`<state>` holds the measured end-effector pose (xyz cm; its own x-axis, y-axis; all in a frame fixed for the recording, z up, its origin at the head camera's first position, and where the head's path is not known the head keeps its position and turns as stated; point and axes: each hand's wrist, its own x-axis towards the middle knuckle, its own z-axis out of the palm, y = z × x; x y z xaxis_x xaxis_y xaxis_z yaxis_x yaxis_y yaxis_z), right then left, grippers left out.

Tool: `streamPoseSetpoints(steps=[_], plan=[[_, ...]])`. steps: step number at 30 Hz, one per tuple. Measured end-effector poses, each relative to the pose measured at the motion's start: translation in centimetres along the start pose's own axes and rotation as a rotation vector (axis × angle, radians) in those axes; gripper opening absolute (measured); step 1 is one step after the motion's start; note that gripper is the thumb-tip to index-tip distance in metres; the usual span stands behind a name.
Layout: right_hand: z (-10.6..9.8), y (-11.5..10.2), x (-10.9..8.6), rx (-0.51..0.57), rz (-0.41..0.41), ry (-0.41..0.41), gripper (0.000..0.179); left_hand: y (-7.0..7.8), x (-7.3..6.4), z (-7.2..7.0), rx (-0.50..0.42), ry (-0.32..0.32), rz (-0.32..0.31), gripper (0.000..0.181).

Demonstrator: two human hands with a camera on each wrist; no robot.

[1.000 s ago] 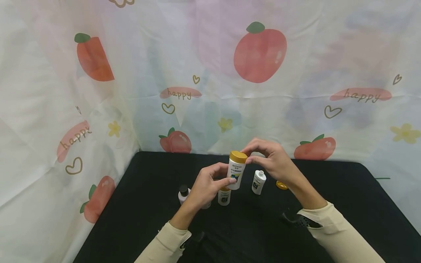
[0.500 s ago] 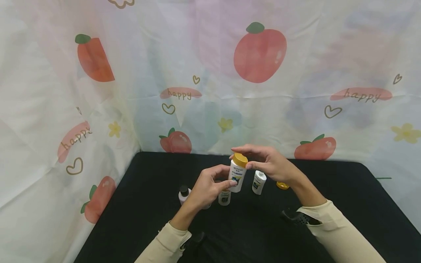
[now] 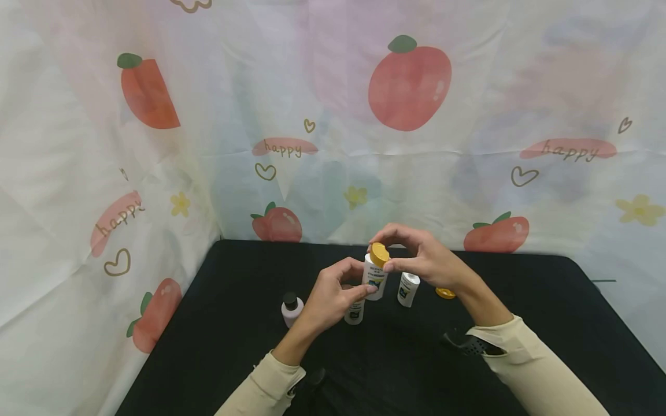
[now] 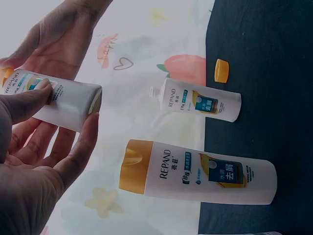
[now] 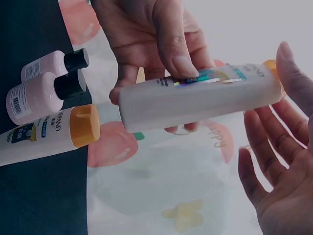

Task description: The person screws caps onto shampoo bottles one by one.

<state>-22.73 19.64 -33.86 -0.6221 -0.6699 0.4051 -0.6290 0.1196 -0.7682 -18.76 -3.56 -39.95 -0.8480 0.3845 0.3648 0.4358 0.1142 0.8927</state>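
Note:
My left hand (image 3: 330, 292) grips a white shampoo bottle (image 3: 373, 273) with a printed label, thumb across its front and fingers behind; it is held up in the air. My right hand (image 3: 434, 257) pinches the bottle's gold cap (image 3: 380, 254) between thumb and fingers. That cap sits tilted at the bottle's top, leaning toward the right hand. From the right wrist, the bottle's side and base (image 5: 161, 105) show, with the left thumb pressed on the label. The neck is hidden by the cap and fingers.
An uncapped white bottle (image 4: 195, 100) stands on the black table (image 3: 406, 364), with a loose gold cap (image 4: 221, 71) beyond it. Nearer is a gold-capped shampoo bottle (image 4: 210, 171). Two pink bottles with black caps, one in front (image 5: 32, 100) and one behind (image 5: 41, 67), stand at the left.
The right fingers have shifted over the gold cap and taken it between them. The cap, level on the bottle before, now tilts to the right. The left hand keeps its grip.

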Motion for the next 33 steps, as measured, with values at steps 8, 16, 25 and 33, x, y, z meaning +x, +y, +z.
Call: streamPoseSetpoints(steps=[8, 16, 25, 33], plan=[[0.4, 0.0, -0.2, -0.055, 0.016, 0.073, 0.041, -0.2, 0.0, 0.1, 0.006, 0.022, 0.015, 0.028], [0.8, -0.1, -0.3, -0.113, 0.062, 0.142, 0.037, -0.3, 0.1, 0.2, 0.019, 0.044, 0.036, 0.027], [1.2, -0.4, -0.2, -0.138, 0.141, 0.203, 0.032, -0.4, 0.1, 0.4, 0.02, 0.07, 0.027, 0.027], [0.7, -0.5, -0.2, -0.099, 0.12, 0.171, 0.033, -0.4, 0.1, 0.0, 0.014, 0.063, 0.016, 0.03]])
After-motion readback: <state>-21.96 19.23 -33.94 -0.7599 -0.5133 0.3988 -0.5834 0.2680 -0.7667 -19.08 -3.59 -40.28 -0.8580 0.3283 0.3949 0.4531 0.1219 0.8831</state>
